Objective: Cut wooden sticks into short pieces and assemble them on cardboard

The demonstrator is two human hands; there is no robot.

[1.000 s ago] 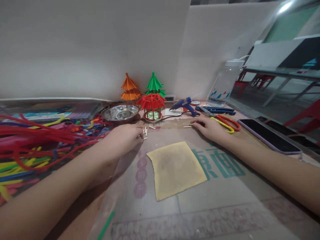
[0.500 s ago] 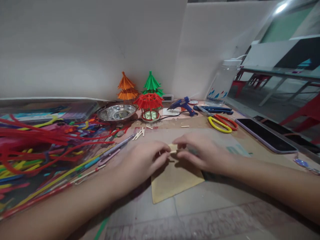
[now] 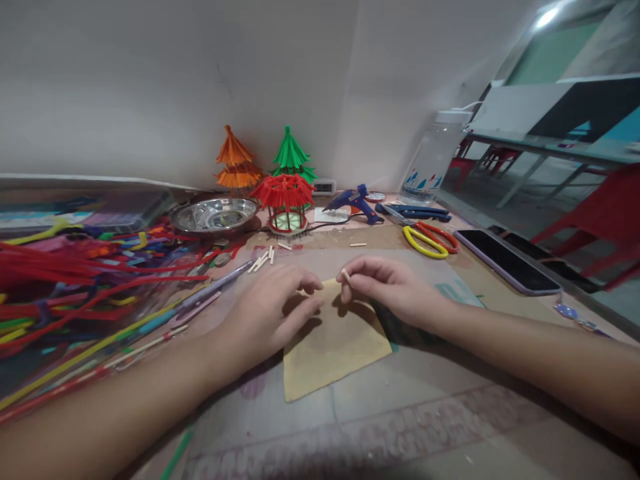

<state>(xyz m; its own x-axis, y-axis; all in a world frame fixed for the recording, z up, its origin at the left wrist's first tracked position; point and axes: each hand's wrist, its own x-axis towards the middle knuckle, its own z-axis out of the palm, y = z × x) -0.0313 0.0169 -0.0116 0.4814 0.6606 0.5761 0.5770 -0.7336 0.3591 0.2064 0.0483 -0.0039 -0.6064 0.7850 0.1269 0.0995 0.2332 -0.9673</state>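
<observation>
Pinched between the thumb and fingers of my right hand [image 3: 387,287] is a short wooden stick [image 3: 346,274], held just above a square of yellow sandpaper-like sheet [image 3: 335,353]. My left hand [image 3: 280,303] hovers over the sheet's left side, thumb and fingers apart, nothing visible between them. Several more short wooden sticks [image 3: 261,261] lie beyond my left hand. Behind them stands a small pavilion with a red fuzzy roof [image 3: 283,200]. An orange tiered roof model [image 3: 235,160] and a green one [image 3: 293,155] are at the wall.
Left lies a heap of coloured pipe cleaners [image 3: 75,280], with a metal dish [image 3: 215,217] behind it. Toward the back right are a blue glue gun [image 3: 357,202], scissors [image 3: 425,241] and a clear bottle [image 3: 431,157]. A phone [image 3: 505,261] lies at the right.
My hands have drawn apart. The wooden stick, earlier between both hands, is now in my right fingers, tilted up, and my left fingers have come off it. The view has shifted slightly.
</observation>
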